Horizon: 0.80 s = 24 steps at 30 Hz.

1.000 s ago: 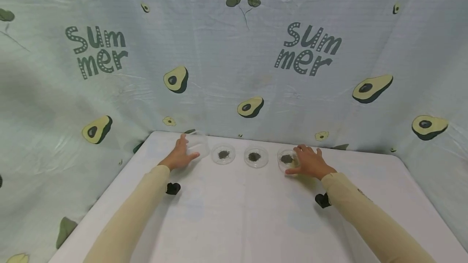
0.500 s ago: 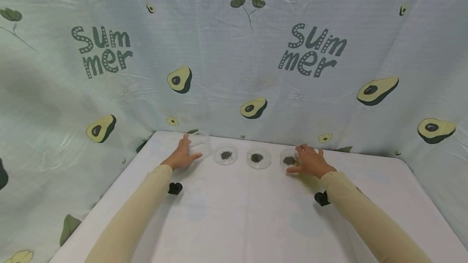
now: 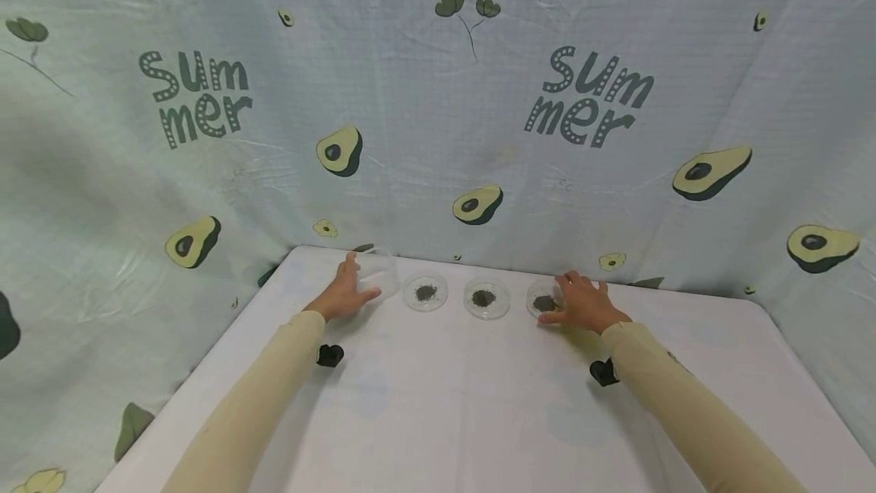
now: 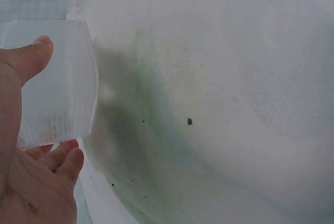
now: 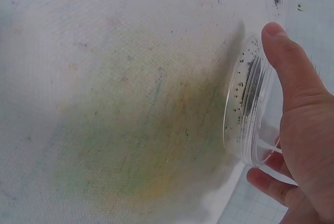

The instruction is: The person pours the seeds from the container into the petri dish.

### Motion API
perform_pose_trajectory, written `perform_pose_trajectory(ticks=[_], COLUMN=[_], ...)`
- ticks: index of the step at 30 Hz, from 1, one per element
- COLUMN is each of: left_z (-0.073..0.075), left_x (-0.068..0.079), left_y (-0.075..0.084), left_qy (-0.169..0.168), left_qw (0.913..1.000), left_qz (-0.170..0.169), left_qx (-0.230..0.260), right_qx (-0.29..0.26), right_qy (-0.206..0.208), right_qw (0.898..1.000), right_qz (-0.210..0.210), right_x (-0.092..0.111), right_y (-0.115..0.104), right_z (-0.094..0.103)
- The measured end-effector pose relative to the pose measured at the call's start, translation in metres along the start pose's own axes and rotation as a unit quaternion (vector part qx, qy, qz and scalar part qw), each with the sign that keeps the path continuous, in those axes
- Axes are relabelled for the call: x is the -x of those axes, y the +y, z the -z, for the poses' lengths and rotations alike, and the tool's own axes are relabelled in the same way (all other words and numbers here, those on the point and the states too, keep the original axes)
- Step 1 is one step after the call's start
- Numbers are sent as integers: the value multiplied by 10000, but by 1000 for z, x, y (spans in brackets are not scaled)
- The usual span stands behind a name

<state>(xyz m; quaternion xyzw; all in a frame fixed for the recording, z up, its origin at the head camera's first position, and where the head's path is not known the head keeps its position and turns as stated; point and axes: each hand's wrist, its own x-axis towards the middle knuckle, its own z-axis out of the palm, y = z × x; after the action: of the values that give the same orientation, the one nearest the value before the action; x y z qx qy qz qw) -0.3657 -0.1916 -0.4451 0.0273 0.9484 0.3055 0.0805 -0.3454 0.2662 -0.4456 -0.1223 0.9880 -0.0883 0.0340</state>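
Note:
My left hand (image 3: 342, 293) grips a translucent plastic container (image 3: 379, 276) at the back left of the table. In the left wrist view the thumb lies across one wall of this container (image 4: 60, 85) and the fingertips are at its opposite edge. At the right end of the row, my right hand (image 3: 582, 304) holds a clear petri dish (image 3: 541, 316) with dark grains in it. The right wrist view shows the thumb at one side of the dish (image 5: 245, 101) and fingers at the other, with stacked rims along its edge.
Two more clear petri dishes, a left one (image 3: 416, 303) and a middle one (image 3: 494, 312), each hold a small dark heap. They stand between the hands on the white table (image 3: 445, 402). A printed cloth (image 3: 397, 97) hangs right behind the table's back edge.
The head view has shifted slightly, so the scene sits a little further right. Rims of the right dish looked offset at first and now appear lined up. Both hands keep their holds.

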Motion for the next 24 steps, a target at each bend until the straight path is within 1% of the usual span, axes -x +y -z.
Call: perform_pose_trajectory(ticks=[4,10,24], left_z=[0,0,-2], left_x=[1,2,0], left_y=[1,1,-2], left_qy=[9,48,67], left_qw=[10000,10000,9999], left_qz=[-78,-54,-148], left_qx=[15,3,-31], right_qx=[-17,-41,15], right_qy=[10,-14,-308], right_qw=[10000,10000,9995], right_qz=[-3,-11,13], right_x=[0,-2,-3], right_y=[0,-1,-5], right_z=[0,0,9])
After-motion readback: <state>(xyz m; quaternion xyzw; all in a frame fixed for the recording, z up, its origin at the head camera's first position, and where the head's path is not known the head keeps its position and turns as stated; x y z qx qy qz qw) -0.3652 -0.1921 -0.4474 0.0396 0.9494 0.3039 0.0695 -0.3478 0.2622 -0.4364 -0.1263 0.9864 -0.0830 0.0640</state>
